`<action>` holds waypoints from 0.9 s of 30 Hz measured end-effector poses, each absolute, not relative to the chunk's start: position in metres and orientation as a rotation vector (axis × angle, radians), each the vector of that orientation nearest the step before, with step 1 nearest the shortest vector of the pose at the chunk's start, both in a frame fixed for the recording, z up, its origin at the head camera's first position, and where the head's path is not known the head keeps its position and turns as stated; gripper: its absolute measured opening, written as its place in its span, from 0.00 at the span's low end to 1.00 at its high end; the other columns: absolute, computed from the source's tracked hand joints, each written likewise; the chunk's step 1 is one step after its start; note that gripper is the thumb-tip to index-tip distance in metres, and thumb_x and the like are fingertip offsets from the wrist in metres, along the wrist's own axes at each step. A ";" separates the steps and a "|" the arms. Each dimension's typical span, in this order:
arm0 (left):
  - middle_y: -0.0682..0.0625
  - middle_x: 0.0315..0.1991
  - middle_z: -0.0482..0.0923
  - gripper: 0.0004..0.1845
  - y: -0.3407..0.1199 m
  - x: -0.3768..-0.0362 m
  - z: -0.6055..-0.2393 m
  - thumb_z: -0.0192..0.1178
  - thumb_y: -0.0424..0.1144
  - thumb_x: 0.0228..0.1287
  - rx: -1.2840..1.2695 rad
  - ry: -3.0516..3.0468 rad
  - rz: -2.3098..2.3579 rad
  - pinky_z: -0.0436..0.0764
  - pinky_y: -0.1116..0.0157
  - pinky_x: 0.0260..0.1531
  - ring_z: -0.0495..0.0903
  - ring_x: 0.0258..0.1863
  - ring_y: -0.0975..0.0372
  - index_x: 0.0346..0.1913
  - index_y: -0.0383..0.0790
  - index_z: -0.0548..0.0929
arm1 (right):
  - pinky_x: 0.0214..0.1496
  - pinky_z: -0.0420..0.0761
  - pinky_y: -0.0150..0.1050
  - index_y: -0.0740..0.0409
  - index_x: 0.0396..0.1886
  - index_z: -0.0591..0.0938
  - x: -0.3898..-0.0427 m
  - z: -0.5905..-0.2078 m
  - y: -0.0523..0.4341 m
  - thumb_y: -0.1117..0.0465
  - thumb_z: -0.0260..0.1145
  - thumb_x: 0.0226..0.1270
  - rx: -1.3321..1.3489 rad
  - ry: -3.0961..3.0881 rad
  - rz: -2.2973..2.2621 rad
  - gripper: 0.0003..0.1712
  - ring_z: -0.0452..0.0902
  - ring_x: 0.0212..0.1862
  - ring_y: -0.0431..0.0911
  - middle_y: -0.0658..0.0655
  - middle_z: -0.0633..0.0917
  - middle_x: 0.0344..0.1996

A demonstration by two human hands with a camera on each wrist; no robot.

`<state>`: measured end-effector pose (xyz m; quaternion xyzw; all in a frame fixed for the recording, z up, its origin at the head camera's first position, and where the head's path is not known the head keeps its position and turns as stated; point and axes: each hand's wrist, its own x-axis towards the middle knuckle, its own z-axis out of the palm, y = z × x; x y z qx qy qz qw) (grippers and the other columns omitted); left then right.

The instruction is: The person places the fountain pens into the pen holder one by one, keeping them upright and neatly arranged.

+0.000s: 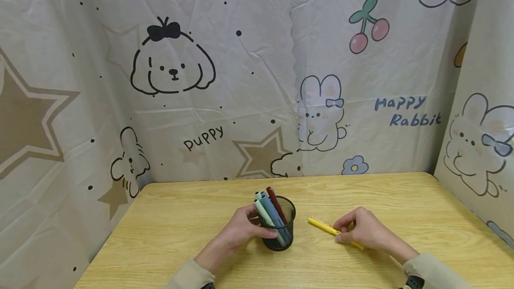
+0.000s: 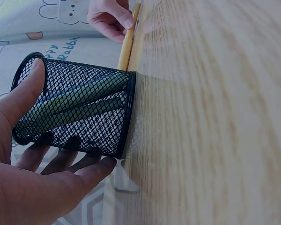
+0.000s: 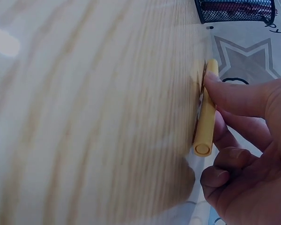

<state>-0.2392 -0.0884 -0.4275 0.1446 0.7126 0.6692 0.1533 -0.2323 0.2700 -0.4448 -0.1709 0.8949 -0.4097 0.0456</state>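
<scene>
A black mesh pen cup (image 1: 278,243) stands on the table, held from the left by my left hand (image 1: 242,230). In the left wrist view its thumb lies over the rim side of the cup (image 2: 84,110) and the fingers curve around the other side. Pale green pens (image 1: 262,212), a blue pen (image 1: 272,211) and a dark red pen (image 1: 277,204) lean inside the cup. To the right, my right hand (image 1: 364,230) pinches a yellow pen (image 1: 321,224) between thumb and fingers. This pen (image 3: 206,117) lies along the tabletop in the right wrist view.
The light wood table (image 1: 192,204) carries both the cup and the yellow pen. Behind it and at both sides hangs a printed cloth (image 1: 249,79) with cartoon animals, stars and lettering.
</scene>
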 end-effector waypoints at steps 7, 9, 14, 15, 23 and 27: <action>0.47 0.56 0.85 0.34 -0.088 -0.239 -0.428 0.81 0.26 0.51 0.405 2.058 1.912 0.77 0.53 0.66 0.79 0.62 0.50 0.64 0.36 0.83 | 0.31 0.76 0.33 0.59 0.39 0.93 -0.233 -0.445 0.274 0.64 0.84 0.55 -0.529 2.721 -1.243 0.13 0.76 0.31 0.40 0.48 0.86 0.29; 0.47 0.57 0.85 0.34 -0.088 -0.240 -0.429 0.81 0.27 0.51 0.404 2.062 1.910 0.76 0.52 0.66 0.79 0.63 0.49 0.64 0.36 0.83 | 0.33 0.76 0.33 0.59 0.40 0.93 -0.234 -0.445 0.274 0.64 0.85 0.54 -0.536 2.724 -1.239 0.13 0.76 0.32 0.41 0.48 0.87 0.30; 0.47 0.58 0.84 0.34 -0.089 -0.240 -0.429 0.81 0.27 0.52 0.399 2.063 1.907 0.76 0.52 0.66 0.78 0.65 0.48 0.64 0.36 0.82 | 0.33 0.76 0.33 0.60 0.39 0.93 -0.236 -0.444 0.272 0.65 0.85 0.53 -0.565 2.722 -1.244 0.13 0.76 0.33 0.41 0.49 0.87 0.30; 0.47 0.58 0.84 0.34 -0.089 -0.240 -0.429 0.81 0.27 0.52 0.398 2.063 1.907 0.76 0.52 0.66 0.78 0.65 0.48 0.65 0.36 0.82 | 0.33 0.77 0.33 0.59 0.38 0.93 -0.236 -0.444 0.271 0.65 0.85 0.53 -0.567 2.722 -1.243 0.13 0.76 0.33 0.41 0.49 0.87 0.30; 0.47 0.58 0.84 0.34 -0.089 -0.241 -0.430 0.81 0.27 0.51 0.404 2.064 1.904 0.77 0.52 0.66 0.77 0.65 0.48 0.64 0.36 0.82 | 0.34 0.78 0.34 0.59 0.37 0.92 -0.238 -0.444 0.267 0.65 0.85 0.53 -0.564 2.717 -1.239 0.12 0.78 0.34 0.43 0.49 0.88 0.32; 0.48 0.58 0.84 0.34 -0.089 -0.240 -0.429 0.81 0.27 0.52 0.404 2.067 1.900 0.76 0.51 0.66 0.78 0.65 0.48 0.65 0.37 0.83 | 0.33 0.78 0.34 0.59 0.36 0.93 -0.239 -0.444 0.266 0.65 0.85 0.52 -0.567 2.718 -1.232 0.12 0.78 0.34 0.43 0.49 0.88 0.32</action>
